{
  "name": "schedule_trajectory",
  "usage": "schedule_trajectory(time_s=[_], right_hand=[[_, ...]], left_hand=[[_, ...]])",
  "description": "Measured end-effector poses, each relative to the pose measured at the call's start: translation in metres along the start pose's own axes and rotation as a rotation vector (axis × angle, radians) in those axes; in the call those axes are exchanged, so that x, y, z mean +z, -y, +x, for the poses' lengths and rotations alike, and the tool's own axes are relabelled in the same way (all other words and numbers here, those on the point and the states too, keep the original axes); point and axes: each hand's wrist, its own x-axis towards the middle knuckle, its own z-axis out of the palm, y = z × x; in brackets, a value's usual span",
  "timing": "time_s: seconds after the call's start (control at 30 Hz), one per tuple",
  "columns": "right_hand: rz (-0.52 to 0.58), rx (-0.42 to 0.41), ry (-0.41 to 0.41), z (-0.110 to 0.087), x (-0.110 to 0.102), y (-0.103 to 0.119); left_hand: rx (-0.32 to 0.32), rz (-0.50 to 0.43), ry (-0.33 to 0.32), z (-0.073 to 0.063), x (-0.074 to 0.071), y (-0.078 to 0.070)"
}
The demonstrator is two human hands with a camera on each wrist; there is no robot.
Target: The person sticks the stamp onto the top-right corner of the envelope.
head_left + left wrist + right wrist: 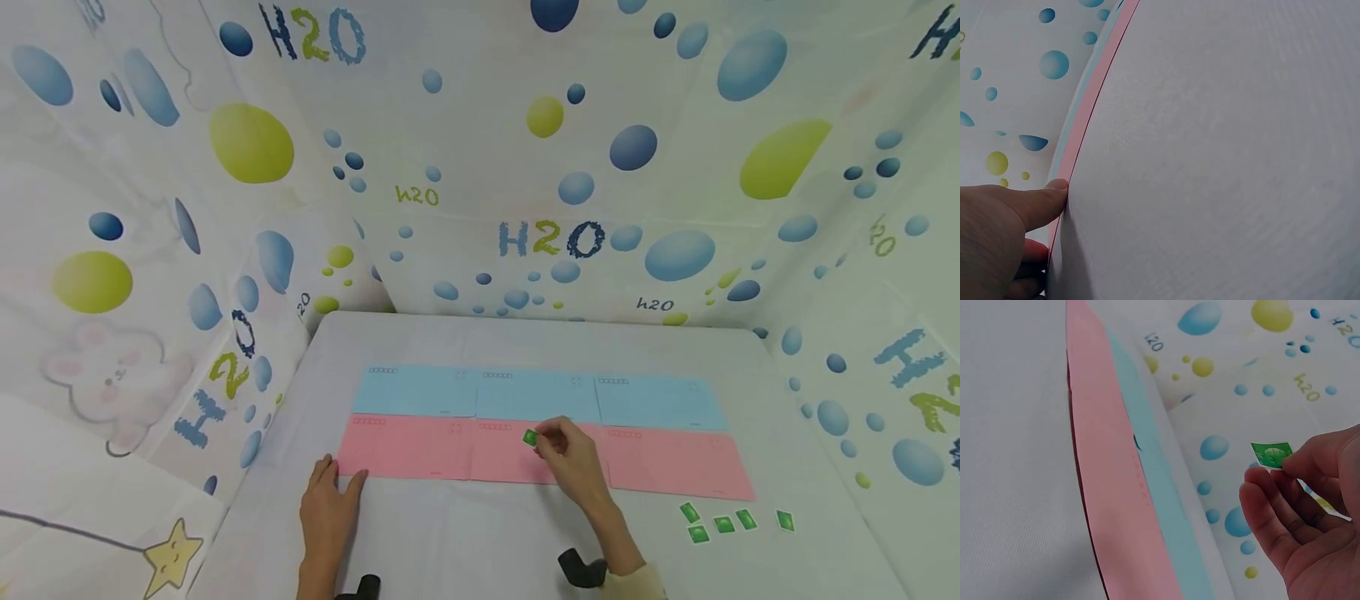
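Between thumb and index finger my right hand (573, 467) pinches a small green stamp (530, 437) with a white border. In the head view the stamp overlaps the upper part of the middle pink envelope (498, 461); the right wrist view shows the stamp (1270, 454) held up at the fingertips. My left hand (327, 508) lies at the lower left corner of the left pink envelope (405, 448). In the left wrist view its thumb (1047, 203) rests at the pink edge, fingers partly hidden below.
A right pink envelope (675, 462) completes the front row. Behind it lie three blue envelopes (536, 398) side by side. Several loose green stamps (723, 524) are scattered at the front right of the white-covered table (525, 337). A patterned curtain (480, 150) surrounds the table.
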Motion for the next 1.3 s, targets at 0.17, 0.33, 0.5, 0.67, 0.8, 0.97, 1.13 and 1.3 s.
schedule_trajectory(time_s=[0.17,0.33,0.5,0.67,0.8,0.97,1.13,1.3], right_hand=[[-0.009,0.02,0.015,0.005,0.005,0.002],[0.006,0.01,0.035,0.01,0.01,0.003],[0.02,-0.003,0.053,0.015,0.016,0.004],[0.017,0.01,0.076,0.02,0.022,0.005],[0.017,0.009,0.096,0.023,0.026,0.008],[0.004,0.009,0.111,0.026,0.031,0.009],[-0.001,0.001,0.124,0.029,0.037,0.008],[0.013,-0.019,0.145,0.031,0.042,0.01]], left_hand=[[-0.001,-0.004,-0.001,0.0,0.0,-0.001],[-0.008,-0.006,0.003,0.001,0.0,-0.001],[-0.012,0.001,0.001,0.001,0.001,-0.002],[-0.013,0.001,-0.002,0.001,0.001,-0.002],[-0.008,0.0,-0.01,0.0,0.002,-0.002],[-0.016,-0.001,-0.005,0.0,0.0,-0.003],[-0.028,0.001,0.003,-0.002,-0.003,-0.006],[-0.029,0.001,-0.004,-0.002,-0.004,-0.006]])
